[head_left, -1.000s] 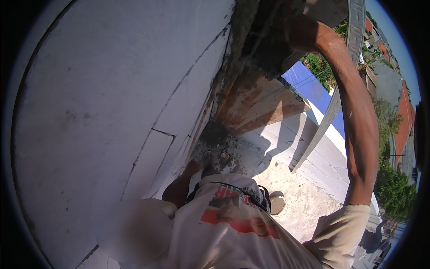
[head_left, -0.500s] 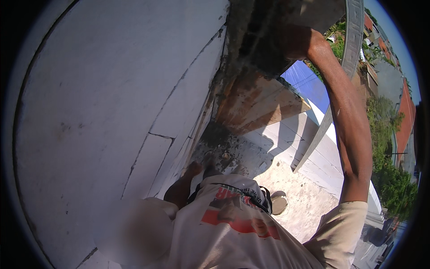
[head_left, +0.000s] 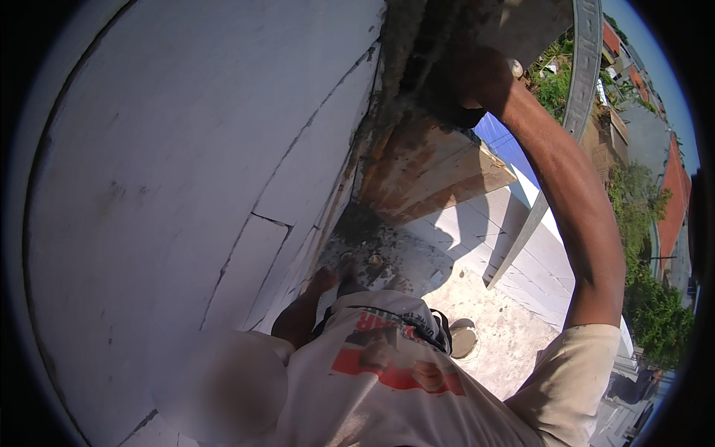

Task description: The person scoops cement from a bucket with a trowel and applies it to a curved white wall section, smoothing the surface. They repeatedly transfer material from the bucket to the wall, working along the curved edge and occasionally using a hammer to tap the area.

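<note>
My right hand [head_left: 488, 80] is raised at the upper middle, in deep shadow against a dark, wet-looking grey surface [head_left: 521, 26]. Its fingers look closed, and a small pale knob [head_left: 515, 68], like the end of a handle, shows beside the wrist; the rest of what it holds is lost in the dark. Low beside my body, close to the white block wall [head_left: 171, 164], hangs what appears to be my left hand [head_left: 323, 280]. It is small and dim, and its fingers cannot be made out.
A long grey strip [head_left: 585, 67] curves down past my right arm. Beyond the hand, a stained wooden board [head_left: 439, 175] leans near a lower white block wall [head_left: 536, 268]. The pale floor [head_left: 491, 309] has dark splashes. Greenery [head_left: 652, 313] and red roofs [head_left: 672, 201] lie outside at right.
My right hand has shifted slightly left and down, with the forearm tilting along. The pale knob by the wrist has come into sight. My left hand hardly differs.
</note>
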`<state>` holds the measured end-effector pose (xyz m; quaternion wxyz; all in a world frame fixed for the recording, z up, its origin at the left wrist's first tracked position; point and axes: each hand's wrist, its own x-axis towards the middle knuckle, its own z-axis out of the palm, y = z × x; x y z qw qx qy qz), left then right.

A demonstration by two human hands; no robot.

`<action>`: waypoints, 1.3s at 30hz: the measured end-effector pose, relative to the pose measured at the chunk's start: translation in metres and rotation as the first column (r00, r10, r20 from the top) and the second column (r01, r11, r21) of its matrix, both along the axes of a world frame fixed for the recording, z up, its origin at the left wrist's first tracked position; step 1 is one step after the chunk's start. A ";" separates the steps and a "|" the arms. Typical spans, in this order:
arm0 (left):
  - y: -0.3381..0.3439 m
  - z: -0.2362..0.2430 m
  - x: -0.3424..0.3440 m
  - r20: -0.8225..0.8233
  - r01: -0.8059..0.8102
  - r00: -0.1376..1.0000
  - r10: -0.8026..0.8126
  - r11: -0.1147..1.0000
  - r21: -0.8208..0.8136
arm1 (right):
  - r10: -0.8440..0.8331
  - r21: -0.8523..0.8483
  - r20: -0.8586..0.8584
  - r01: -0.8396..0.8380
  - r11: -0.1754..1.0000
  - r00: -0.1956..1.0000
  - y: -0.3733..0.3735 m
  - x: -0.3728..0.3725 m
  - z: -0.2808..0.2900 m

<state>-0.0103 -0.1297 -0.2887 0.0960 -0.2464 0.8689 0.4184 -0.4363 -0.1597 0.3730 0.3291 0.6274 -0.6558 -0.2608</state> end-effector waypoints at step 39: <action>0.466 0.052 0.084 0.396 -0.986 0.164 0.904 0.146 0.075 | -0.625 0.765 0.480 -0.056 0.642 -0.616 0.322 0.188 -0.446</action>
